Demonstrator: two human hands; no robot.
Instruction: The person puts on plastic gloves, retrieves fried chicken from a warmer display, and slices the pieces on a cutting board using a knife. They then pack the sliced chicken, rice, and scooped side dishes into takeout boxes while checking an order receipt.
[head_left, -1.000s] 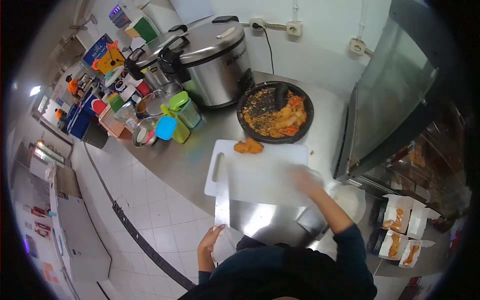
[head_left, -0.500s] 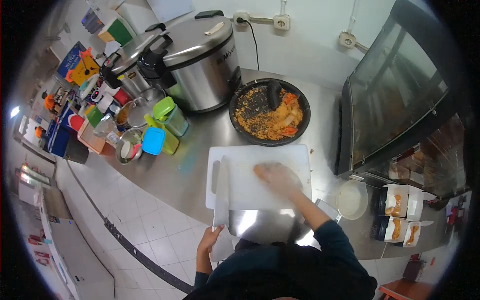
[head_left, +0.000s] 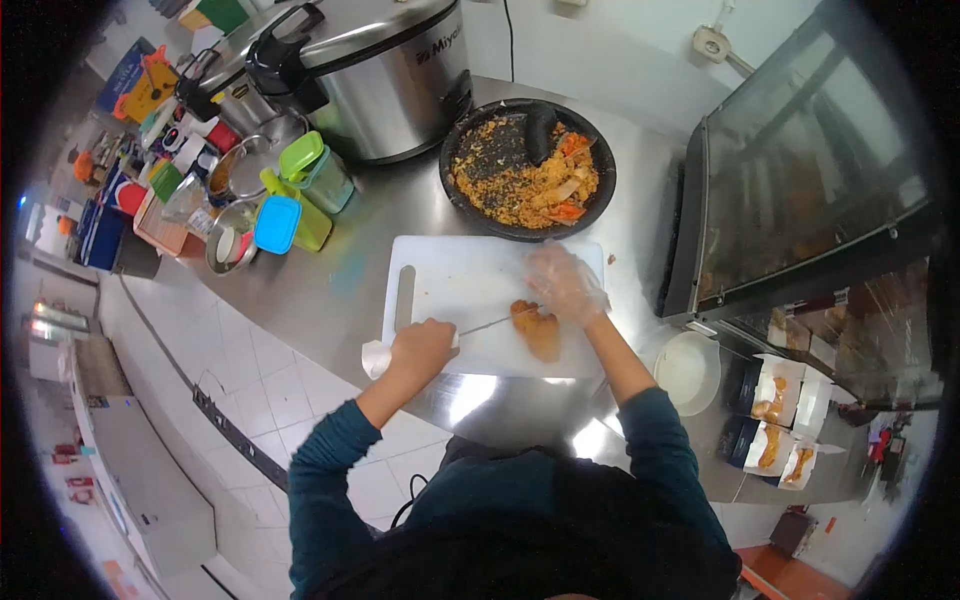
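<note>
A knife is in my left hand, its fingers closed round the handle at the left part of the white cutting board. Its blade, seen nearly edge-on, points right to a fried orange-brown piece of food lying on the board. Something white shows beside my left hand. My right hand, in a clear plastic glove, is just above and right of the food, fingers loosely spread with nothing visible in them. Behind the board stands a black stone mortar with orange crumbly food and a dark pestle.
Rice cookers stand at the back left, beside lidded containers and bowls. On the right are a glass cabinet, a white tub and open boxes with fried food. Distant people in orange are at far left.
My left hand has moved up onto the board, turning the knife from upright to pointing right. My right hand has moved off the food, which lies lower on the board. The view has shifted.
</note>
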